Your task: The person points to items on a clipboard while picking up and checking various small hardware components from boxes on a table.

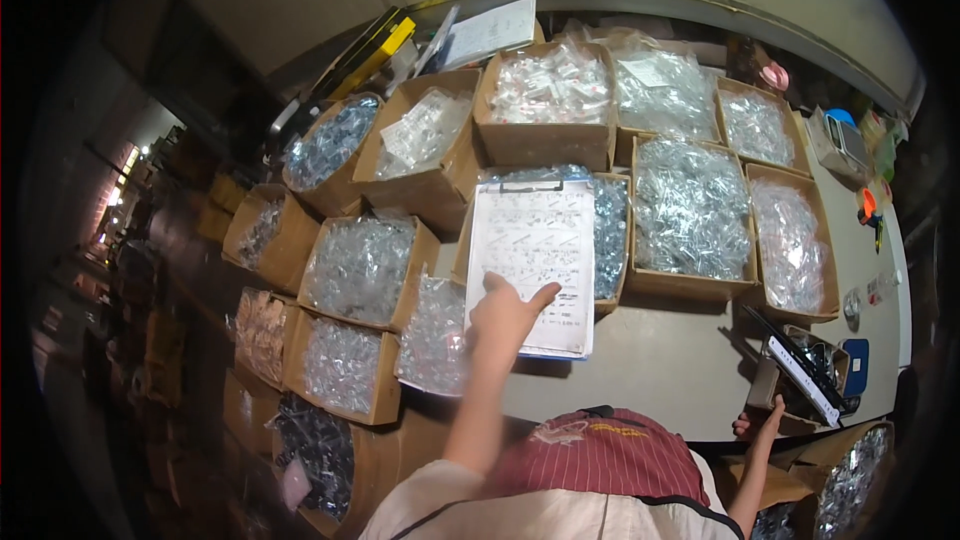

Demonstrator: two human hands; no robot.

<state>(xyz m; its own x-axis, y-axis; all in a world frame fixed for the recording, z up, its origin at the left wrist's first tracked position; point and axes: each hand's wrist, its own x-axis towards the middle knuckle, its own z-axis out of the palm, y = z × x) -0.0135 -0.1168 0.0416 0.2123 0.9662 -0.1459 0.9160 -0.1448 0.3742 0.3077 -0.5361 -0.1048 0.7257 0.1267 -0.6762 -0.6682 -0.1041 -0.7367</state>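
Two hands: left (505, 315) curled, fingers resting on flat printed sheet (533, 260); right (762, 425) spread over cardboard box (780, 410).

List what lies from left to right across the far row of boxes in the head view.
Round carton of shiny metal parts → box of clear bagged parts → box of white bagged parts → large clear bag with a paper slip → box of silvery parts.

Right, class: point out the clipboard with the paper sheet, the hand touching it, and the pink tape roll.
Clipboard (535, 240), head view, middle of the paper sheet.
Left hand (505, 315), head view, back of the hand.
Pink tape roll (775, 75), head view, its outer rim.
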